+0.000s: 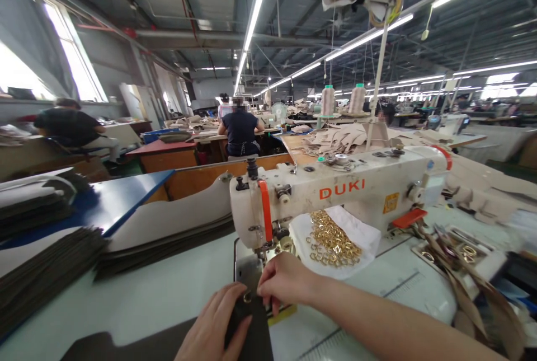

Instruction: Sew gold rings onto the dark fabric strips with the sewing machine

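A dark grey fabric panel [163, 340] lies on the pale table, reaching up to the needle area of the white sewing machine [310, 193]. My left hand [213, 322] rests on this panel, thumb and fingers apart. Close to its fingertips a small gold ring [247, 297] shows against the dark material. My right hand [287, 280] is closed in a pinch at the panel's right edge, just in front of the needle; what its fingertips hold is hidden. Behind that hand, a pile of gold rings [333, 240] lies on a white cloth [369, 235].
Stacks of dark, pale-topped panels [172, 232] stand left of the machine, some by a blue surface [134, 198]. At right are a tray [486, 257] with rings and beige straps [465, 294]. Thread cones [328, 101] stand behind; a seated person [240, 129] works ahead.
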`<act>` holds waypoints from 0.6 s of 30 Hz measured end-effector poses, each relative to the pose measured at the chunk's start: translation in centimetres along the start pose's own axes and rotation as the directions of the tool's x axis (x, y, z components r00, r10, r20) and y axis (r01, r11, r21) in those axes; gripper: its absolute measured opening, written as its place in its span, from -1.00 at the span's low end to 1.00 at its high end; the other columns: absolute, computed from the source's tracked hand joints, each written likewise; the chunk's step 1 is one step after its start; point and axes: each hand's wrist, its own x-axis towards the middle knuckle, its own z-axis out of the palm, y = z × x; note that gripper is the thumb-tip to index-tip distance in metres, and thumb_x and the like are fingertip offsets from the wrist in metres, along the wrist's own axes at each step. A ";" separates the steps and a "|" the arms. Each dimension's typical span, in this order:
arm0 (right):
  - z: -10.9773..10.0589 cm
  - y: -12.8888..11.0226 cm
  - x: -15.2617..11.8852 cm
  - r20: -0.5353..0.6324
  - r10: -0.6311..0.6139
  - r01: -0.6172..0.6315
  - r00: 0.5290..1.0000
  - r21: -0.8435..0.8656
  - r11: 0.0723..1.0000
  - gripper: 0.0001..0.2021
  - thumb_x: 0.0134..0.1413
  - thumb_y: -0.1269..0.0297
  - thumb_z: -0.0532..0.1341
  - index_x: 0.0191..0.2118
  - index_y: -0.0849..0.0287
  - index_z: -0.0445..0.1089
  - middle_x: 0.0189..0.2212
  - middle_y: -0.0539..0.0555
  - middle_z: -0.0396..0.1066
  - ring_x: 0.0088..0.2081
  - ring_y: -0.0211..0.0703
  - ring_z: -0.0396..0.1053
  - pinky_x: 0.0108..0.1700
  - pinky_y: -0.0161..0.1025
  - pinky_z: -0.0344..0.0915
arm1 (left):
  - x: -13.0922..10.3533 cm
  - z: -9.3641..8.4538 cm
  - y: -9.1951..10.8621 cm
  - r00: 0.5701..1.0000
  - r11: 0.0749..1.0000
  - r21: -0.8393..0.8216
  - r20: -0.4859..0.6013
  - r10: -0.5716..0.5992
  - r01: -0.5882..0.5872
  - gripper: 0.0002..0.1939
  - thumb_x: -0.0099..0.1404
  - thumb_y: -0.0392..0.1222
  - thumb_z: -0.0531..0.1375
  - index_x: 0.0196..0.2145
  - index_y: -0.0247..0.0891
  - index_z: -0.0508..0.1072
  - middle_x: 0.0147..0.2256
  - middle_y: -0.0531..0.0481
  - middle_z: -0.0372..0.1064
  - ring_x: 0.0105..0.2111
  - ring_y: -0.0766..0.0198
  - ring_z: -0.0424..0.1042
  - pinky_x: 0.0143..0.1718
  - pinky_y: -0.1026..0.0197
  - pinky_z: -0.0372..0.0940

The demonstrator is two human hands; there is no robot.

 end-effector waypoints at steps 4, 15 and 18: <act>-0.1 0.1 0.1 0.009 0.004 -0.003 1.000 -0.035 0.999 -0.76 -0.25 0.51 0.17 -0.77 0.11 0.27 -0.80 -0.11 0.27 -0.73 -0.27 0.26 -0.63 -0.36 0.14 | 1.3 -0.3 0.4 0.997 0.997 -0.040 0.038 0.070 -0.069 -0.86 0.31 -0.17 0.11 -0.23 -0.08 0.46 -0.24 0.03 0.52 -0.25 0.22 0.55 -0.17 0.26 0.46; -0.5 -0.4 0.9 0.025 -0.006 0.011 1.000 -0.224 0.974 -0.74 -0.18 0.48 0.18 -0.76 0.14 0.26 -0.80 -0.10 0.25 -0.75 -0.27 0.24 -0.63 -0.35 0.14 | 3.3 0.0 1.6 0.985 0.986 0.007 0.058 0.163 -0.164 -0.79 0.23 -0.37 0.04 -0.44 -0.17 0.41 -0.43 0.01 0.46 -0.41 0.21 0.48 -0.34 0.22 0.42; -0.7 0.1 0.2 -0.048 -0.136 0.110 0.989 -0.354 0.929 -0.82 -0.14 0.46 0.19 -0.66 0.15 0.37 -0.72 -0.04 0.32 -0.63 -0.18 0.34 -0.52 -0.30 0.20 | 3.4 0.1 1.6 0.985 0.988 0.007 0.081 0.154 -0.155 -0.78 0.22 -0.39 0.02 -0.44 -0.17 0.40 -0.44 0.01 0.45 -0.42 0.20 0.47 -0.34 0.20 0.41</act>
